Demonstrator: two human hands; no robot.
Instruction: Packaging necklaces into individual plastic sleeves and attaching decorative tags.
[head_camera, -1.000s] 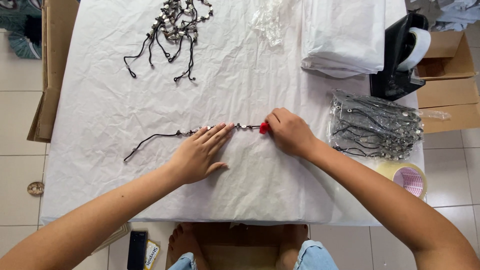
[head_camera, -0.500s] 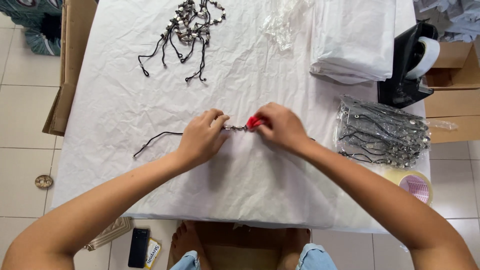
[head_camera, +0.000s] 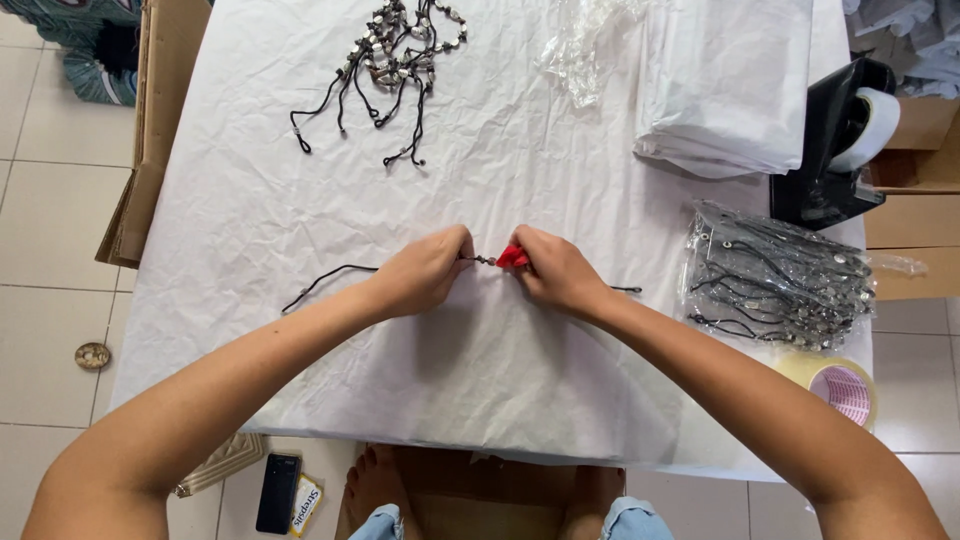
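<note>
A black cord necklace (head_camera: 325, 282) with small metal beads lies across the middle of a table under a crinkled white sheet (head_camera: 250, 220). My left hand (head_camera: 425, 272) pinches the cord near its beads. My right hand (head_camera: 555, 270) grips a small red tool (head_camera: 512, 257) against the same cord, close to my left fingers. One cord end trails left of my left hand; the other end sticks out right of my right wrist.
A heap of similar beaded cords (head_camera: 390, 55) lies at the far side. Clear bags of packed cords (head_camera: 775, 275) sit at the right, beside a tape roll (head_camera: 845, 385), a black tape dispenser (head_camera: 835, 140), stacked white bags (head_camera: 725, 85) and crumpled plastic (head_camera: 585, 45). A cardboard box (head_camera: 140, 150) stands left.
My left hand went from lying flat on the cord to pinching it. Both hands closed in on each other around the beads and the red tool.
</note>
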